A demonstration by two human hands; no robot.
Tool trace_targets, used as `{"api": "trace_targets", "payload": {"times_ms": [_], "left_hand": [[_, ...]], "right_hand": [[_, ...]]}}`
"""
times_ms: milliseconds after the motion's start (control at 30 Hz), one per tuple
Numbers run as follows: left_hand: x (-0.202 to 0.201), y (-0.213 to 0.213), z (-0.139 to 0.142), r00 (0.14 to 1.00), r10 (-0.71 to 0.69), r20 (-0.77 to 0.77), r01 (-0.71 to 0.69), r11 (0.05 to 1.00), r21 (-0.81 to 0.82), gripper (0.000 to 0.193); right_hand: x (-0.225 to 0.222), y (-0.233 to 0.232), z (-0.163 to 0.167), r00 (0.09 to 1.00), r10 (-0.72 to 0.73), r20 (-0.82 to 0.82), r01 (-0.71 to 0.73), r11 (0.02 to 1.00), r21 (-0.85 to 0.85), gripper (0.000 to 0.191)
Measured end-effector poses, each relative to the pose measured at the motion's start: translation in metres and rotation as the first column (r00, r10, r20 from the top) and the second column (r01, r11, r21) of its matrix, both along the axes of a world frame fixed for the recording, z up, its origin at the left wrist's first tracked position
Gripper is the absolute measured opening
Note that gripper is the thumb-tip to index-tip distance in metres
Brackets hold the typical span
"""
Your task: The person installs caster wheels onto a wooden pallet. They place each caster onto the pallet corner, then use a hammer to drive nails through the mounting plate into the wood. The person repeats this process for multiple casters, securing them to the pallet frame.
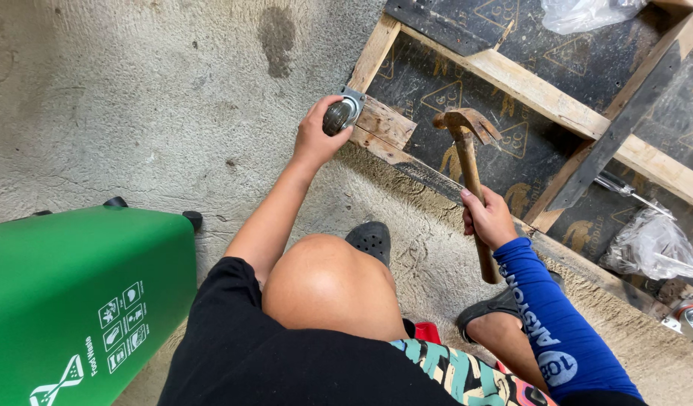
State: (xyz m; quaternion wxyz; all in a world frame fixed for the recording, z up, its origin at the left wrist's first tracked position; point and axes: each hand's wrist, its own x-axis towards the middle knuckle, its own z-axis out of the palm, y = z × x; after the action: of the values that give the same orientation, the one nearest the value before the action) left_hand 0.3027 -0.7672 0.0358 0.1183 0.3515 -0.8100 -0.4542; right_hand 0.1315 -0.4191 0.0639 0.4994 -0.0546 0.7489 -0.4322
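- Caster (340,116) is gripped by left hand (314,135), pressed onto frame (382,124) corner.
- Hammer (469,162) is clenched mid-handle in right hand (488,218), head raised above frame.
- Green bin (75,301) is seen at left.

- Caster wheel (339,116) under the left hand (314,137): dark grey wheel, silvery metal plate.
- Hammer (467,146) in the right hand (488,219): rusty brown head, brown wooden handle.
- Sleeve (557,316) behind the right hand: bright blue with white lettering.
- Wooden frame (534,90) ahead of both hands: pale tan timber over black board with yellowish triangle marks.
- Bin (68,301) left of the left hand: green, white symbols.
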Motion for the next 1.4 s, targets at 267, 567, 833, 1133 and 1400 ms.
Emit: {"api": "trace_targets", "payload": {"times_ms": [267,567,833,1133,1400], "left_hand": [[-0.014,0.039,0.024,0.984,-0.176,0.021,0.149,0.755,-0.638,0.056],[-0.065,0.088,-0.041,0.976,-0.206,-0.071,0.195,0.971,-0.136,0.028],[-0.079,0.090,-0.054,0.958,-0.242,-0.156,0.189,0.937,-0.293,0.009],[-0.081,0.089,-0.057,0.963,-0.247,-0.104,0.203,0.927,-0.316,0.009],[-0.080,0.089,-0.058,0.964,-0.246,-0.104,0.206,0.932,-0.298,0.008]], "right_hand": [[0.000,-0.003,-0.001,0.999,0.008,0.041,-0.009,1.000,0.009,0.029],[0.001,-0.008,0.005,0.996,0.083,0.020,-0.083,0.996,0.026,0.029],[0.004,-0.012,0.003,0.992,0.122,0.031,-0.122,0.992,-0.020,0.038],[0.014,-0.007,-0.005,0.999,0.029,0.039,-0.027,0.999,-0.040,0.041],[0.030,-0.013,-0.017,0.996,0.034,-0.082,-0.033,0.999,0.022,0.040]]}}
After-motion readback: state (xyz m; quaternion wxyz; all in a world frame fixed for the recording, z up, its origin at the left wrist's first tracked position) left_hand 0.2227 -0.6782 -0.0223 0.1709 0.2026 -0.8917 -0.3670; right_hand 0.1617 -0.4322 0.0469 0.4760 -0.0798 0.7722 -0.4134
